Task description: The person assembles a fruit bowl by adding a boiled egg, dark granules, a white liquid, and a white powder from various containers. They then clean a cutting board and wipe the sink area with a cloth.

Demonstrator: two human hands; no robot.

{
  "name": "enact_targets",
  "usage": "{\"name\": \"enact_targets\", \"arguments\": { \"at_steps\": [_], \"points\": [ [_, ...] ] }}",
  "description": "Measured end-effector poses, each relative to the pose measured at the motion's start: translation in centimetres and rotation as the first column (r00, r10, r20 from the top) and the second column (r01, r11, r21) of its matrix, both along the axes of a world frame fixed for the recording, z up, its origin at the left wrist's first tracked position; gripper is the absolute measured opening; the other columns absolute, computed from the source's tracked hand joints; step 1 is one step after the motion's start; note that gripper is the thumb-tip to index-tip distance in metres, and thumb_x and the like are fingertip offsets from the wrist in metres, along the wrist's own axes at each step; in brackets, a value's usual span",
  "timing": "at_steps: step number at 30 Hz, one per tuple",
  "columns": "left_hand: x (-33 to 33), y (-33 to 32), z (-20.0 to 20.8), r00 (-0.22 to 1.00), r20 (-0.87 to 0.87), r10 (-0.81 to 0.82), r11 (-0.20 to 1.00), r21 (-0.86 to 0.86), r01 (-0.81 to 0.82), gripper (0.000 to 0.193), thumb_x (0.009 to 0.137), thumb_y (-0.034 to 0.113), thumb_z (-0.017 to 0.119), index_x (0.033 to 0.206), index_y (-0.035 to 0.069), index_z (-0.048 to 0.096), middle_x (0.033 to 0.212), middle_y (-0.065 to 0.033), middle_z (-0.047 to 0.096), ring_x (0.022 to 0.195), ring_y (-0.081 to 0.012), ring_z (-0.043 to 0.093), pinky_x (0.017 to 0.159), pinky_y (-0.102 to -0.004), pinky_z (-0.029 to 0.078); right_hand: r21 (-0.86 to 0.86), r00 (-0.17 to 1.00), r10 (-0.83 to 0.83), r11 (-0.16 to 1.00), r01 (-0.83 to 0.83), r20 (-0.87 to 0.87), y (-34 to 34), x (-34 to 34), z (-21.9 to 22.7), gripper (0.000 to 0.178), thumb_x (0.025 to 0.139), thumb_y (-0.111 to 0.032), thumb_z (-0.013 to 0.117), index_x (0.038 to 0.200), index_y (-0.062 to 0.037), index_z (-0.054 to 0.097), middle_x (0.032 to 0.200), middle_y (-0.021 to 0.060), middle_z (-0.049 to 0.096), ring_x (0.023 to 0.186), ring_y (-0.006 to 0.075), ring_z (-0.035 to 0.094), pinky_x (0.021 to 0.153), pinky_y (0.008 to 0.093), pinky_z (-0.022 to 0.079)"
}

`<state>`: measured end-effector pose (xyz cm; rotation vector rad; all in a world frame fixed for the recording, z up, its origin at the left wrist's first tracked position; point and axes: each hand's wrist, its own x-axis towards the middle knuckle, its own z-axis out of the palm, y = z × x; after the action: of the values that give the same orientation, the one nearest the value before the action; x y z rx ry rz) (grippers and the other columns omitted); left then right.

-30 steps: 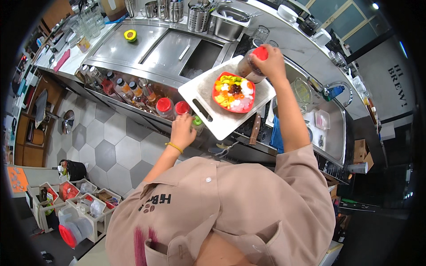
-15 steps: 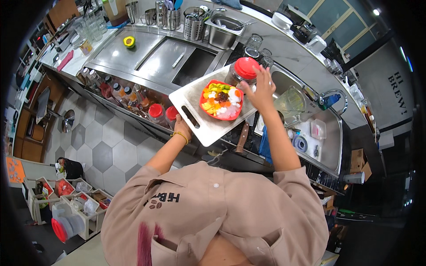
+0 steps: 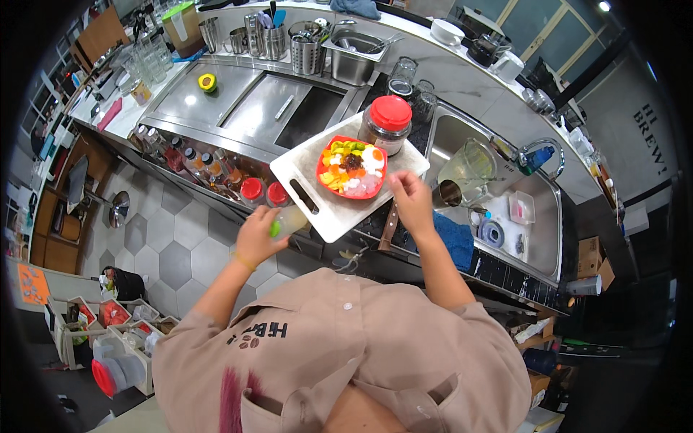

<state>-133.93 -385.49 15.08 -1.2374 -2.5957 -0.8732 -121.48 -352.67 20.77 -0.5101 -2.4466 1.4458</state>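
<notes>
In my left hand (image 3: 258, 232), fingers closed round it, is a translucent bottle (image 3: 291, 221) with a green end, tilted beside the cutting board's handle slot. My right hand (image 3: 413, 205) hovers over the board's right edge with fingers drawn together; anything inside them is hidden. The white cutting board (image 3: 334, 219) carries a red bowl (image 3: 323, 185) filled with yellow cubes, green pieces, white bits, pinkish ice and a dark heap in the middle. Behind the bowl stands a clear jar (image 3: 388, 124) of dark contents, its red lid on.
A knife (image 3: 388, 229) lies right of the board, handle toward me. Further right are a blue cloth (image 3: 453, 239) and a sink (image 3: 538, 252) holding a blender jug (image 3: 468, 169). A halved avocado (image 3: 207, 83) rests on the steel counter, with several bottles (image 3: 193, 157) below its front edge.
My left hand has let go of the board and now holds the bottle, further left. My right hand has come down from the jar lid toward the bowl, its fingers now drawn together.
</notes>
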Motion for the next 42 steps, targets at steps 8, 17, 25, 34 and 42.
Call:
{"name": "enact_targets", "arguments": {
  "at_steps": [8, 17, 25, 34, 42],
  "points": [
    [4.0, 0.2, 16.6, 0.996, -0.085, -0.039, 0.976, 0.208, 0.056, 0.062, 0.06, 0.019, 0.084, 0.117, 0.007, 0.066, 0.11, -0.0146, 0.063, 0.091, -0.0336, 0.065, 0.079, -0.0399, 0.054, -0.95, 0.808, 0.544, -0.308, -0.061, -0.228, -12.6, -0.6, 4.1, 0.081, 0.095, -0.071, 0.04, 0.121, 0.0031, 0.058, 0.118, 0.0184, 0.065, 0.108, 0.0254, 0.065, 0.091, 0.0383, 0.054],
    [1.1, 2.7, 13.7, 0.995, -0.058, -0.085, 0.85, 0.516, 0.102, 0.096, 0.069, 0.028, 0.089, 0.149, 0.009, 0.041, 0.15, -0.0189, 0.041, 0.133, -0.0362, 0.048, 0.105, -0.0429, 0.043, -0.655, 0.812, -0.225, 0.718, -0.235, -0.539, -4.3, -8.2, 8.1, 0.053, 0.084, -0.029, 0.078, 0.126, -0.01, 0.052, 0.114, 0.008, 0.06, 0.106, 0.0196, 0.061, 0.093, 0.04, 0.052],
    [0.0, -3.2, 3.4, 0.91, 0.395, 0.126, 0.841, 0.445, -0.309, 0.064, 0.084, 0.029, 0.078, 0.139, 0.011, 0.051, 0.144, -0.0106, 0.047, 0.119, -0.0262, 0.057, 0.093, -0.0413, 0.048, -0.344, 0.811, -0.037, 0.916, -0.207, -0.584, -2.4, -10.2, 6.5, 0.056, 0.076, -0.016, 0.084, 0.122, -0.0068, 0.054, 0.107, 0.0036, 0.062, 0.099, 0.0153, 0.061, 0.088, 0.0332, 0.05],
    [-0.3, -5.2, 0.1, 0.877, 0.436, 0.2, 0.837, 0.389, -0.384, 0.056, 0.086, 0.032, 0.076, 0.134, 0.011, 0.056, 0.143, -0.0094, 0.048, 0.116, -0.0254, 0.057, 0.092, -0.0394, 0.046, -0.265, 0.783, 0.096, 0.91, -0.319, -0.615, -3.9, -12.4, 6.9, 0.057, 0.076, -0.016, 0.085, 0.122, -0.0057, 0.054, 0.107, 0.0043, 0.064, 0.098, 0.0147, 0.062, 0.087, 0.0327, 0.052],
    [-0.2, -6.2, -1.1, 0.838, 0.489, 0.241, 0.834, 0.337, -0.437, 0.052, 0.086, 0.03, 0.075, 0.132, 0.013, 0.057, 0.142, -0.0084, 0.049, 0.116, -0.0251, 0.056, 0.091, -0.0393, 0.047, -0.18, 0.826, 0.151, 0.94, -0.29, -0.543, -3.8, -11.4, 7.5, 0.07, 0.074, -0.026, 0.089, 0.128, -0.0037, 0.05, 0.115, 0.0088, 0.063, 0.104, 0.0181, 0.064, 0.09, 0.0343, 0.053]
  ]
}}
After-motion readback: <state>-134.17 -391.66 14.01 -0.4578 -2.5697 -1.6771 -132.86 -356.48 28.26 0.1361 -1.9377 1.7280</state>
